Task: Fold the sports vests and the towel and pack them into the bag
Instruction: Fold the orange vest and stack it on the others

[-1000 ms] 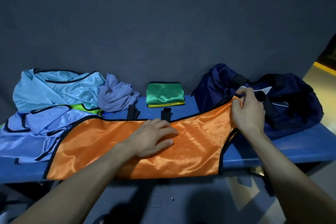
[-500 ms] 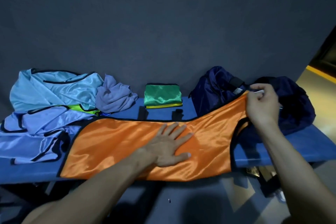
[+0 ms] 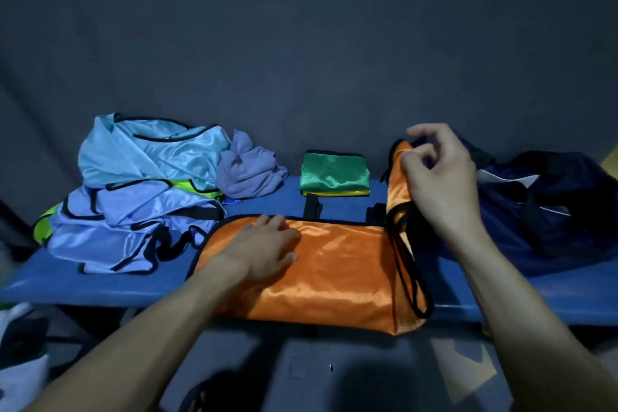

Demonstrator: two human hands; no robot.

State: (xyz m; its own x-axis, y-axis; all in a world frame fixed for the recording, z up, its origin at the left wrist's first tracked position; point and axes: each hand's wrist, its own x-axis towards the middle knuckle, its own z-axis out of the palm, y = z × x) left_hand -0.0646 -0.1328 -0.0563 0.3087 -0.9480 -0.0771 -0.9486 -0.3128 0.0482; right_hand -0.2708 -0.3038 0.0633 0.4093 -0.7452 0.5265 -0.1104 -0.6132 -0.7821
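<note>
An orange sports vest (image 3: 337, 274) with black trim lies across the blue bench (image 3: 127, 284). My left hand (image 3: 264, 244) presses flat on its left part. My right hand (image 3: 438, 177) pinches the vest's right strap end and holds it raised above the bench, so the right end stands up. A folded green vest (image 3: 334, 172) sits on a folded yellow one behind. Unfolded light blue vests (image 3: 147, 154) and lavender vests (image 3: 133, 224) are piled at the left, with a crumpled grey-purple towel (image 3: 247, 170) beside them. The navy bag (image 3: 548, 204) lies at the right.
A dark wall runs close behind the bench. Two black straps (image 3: 311, 206) lie on the bench behind the orange vest. A lime-green vest (image 3: 43, 227) peeks from under the left pile. White material (image 3: 20, 378) sits on the floor at lower left.
My right hand has lifted the vest's right end up and swung it leftward, away from the bag. My left hand stayed pressed on the vest. The view shifted right.
</note>
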